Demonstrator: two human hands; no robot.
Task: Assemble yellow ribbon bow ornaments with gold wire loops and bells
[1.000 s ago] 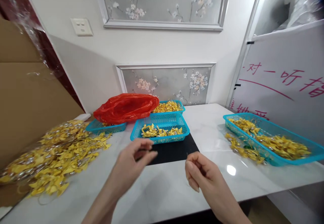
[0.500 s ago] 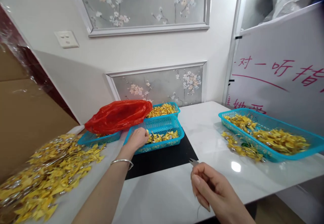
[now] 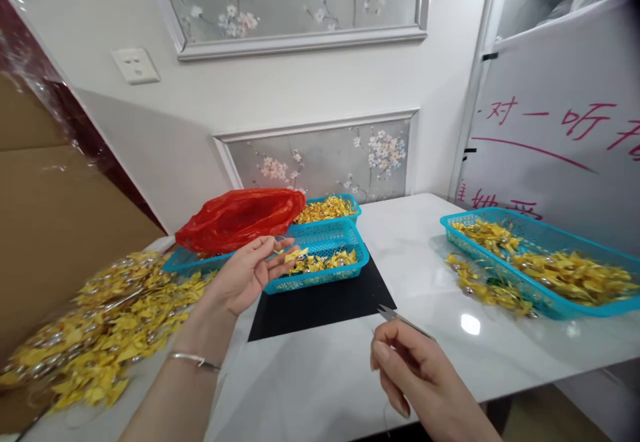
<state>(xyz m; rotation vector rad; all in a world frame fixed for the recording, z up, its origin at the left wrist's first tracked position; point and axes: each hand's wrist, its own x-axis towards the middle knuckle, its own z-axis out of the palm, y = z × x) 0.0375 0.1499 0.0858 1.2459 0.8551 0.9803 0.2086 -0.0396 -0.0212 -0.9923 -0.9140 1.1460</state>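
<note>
The left hand (image 3: pixel 245 272) pinches a light, crushable yellow paper piece (image 3: pixel 296 254) by its edge, while the right hand (image 3: pixel 415 379) grips small metal scissors (image 3: pixel 400 319).

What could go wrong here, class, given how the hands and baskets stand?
The left hand pinches one small yellow piece only at its fingertips above the basket; it could slip. The right hand holds pointed scissors aimed toward the left hand, so a quick move might nick a finger.
</note>
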